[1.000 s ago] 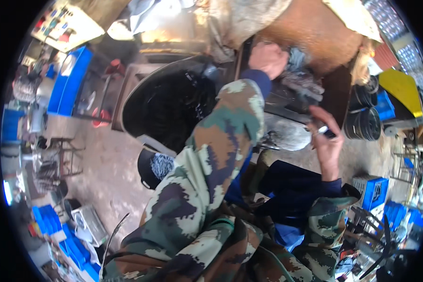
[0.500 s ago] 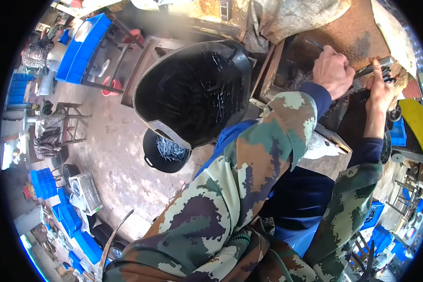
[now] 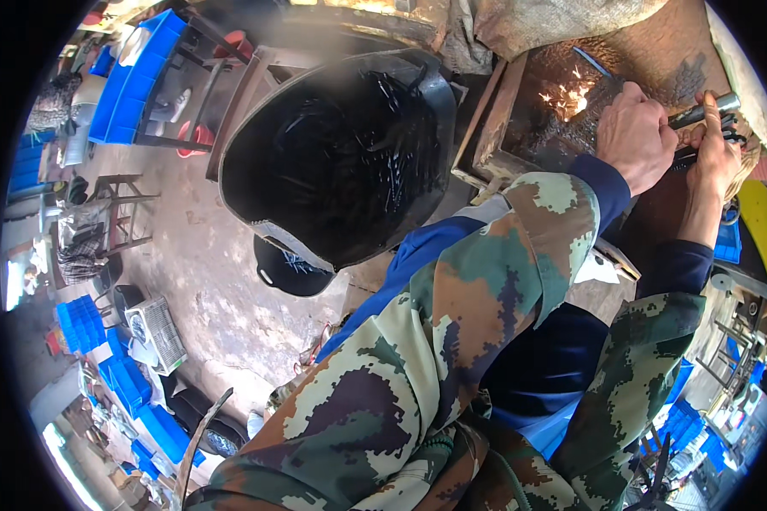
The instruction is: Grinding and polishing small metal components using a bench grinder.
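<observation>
Metal rod (image 3: 706, 109) sat clamped in both the left hand (image 3: 637, 136) and right hand (image 3: 714, 155) above glowing coals (image 3: 571, 98), blue crates (image 3: 126, 81) stacked far left.

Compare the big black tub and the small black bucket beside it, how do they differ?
The big black tub is far wider than the small black bucket. The tub holds a heap of dark metal pieces and stands raised; the bucket sits on the floor, mostly hidden under the tub's rim. Both are black, open-topped containers.
</observation>
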Motion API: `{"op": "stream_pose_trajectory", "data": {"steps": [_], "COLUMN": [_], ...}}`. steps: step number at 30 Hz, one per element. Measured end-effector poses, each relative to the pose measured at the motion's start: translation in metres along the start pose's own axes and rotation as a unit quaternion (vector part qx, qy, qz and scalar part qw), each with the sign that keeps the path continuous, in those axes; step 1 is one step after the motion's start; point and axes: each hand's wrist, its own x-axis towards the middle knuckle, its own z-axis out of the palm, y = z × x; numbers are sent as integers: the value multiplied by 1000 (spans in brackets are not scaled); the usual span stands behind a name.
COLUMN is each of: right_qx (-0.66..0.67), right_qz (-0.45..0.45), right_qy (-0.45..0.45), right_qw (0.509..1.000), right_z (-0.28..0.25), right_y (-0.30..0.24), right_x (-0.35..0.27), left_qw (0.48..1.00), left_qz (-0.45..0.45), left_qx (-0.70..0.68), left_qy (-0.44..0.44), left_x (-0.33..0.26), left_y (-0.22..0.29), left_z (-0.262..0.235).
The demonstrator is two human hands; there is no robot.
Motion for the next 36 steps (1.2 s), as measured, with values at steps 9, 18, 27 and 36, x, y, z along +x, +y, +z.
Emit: {"op": "stream_pose_trajectory", "data": {"steps": [9,18,27,36], "right_qx": [-71,-21,28,57], "right_qz": [-2,-37,-29,-30], "right_qy": [16,50,20,-5], "right_qw": [997,998,999,998], "right_z": [-13,-5,-1,-4], "right_y": [2,-2,-18,3], "right_x": [5,3,-15,3], "left_qw": [999,914,729,750], "left_qz": [24,91,48,64], "left_qx": [-32,314,607,591], "left_qy": [22,-239,-312,-289], "left_x": [-1,40,-42,-30], "left_y": [24,-36,-128,-135], "left_z": [-9,-215,-329,-338]}}
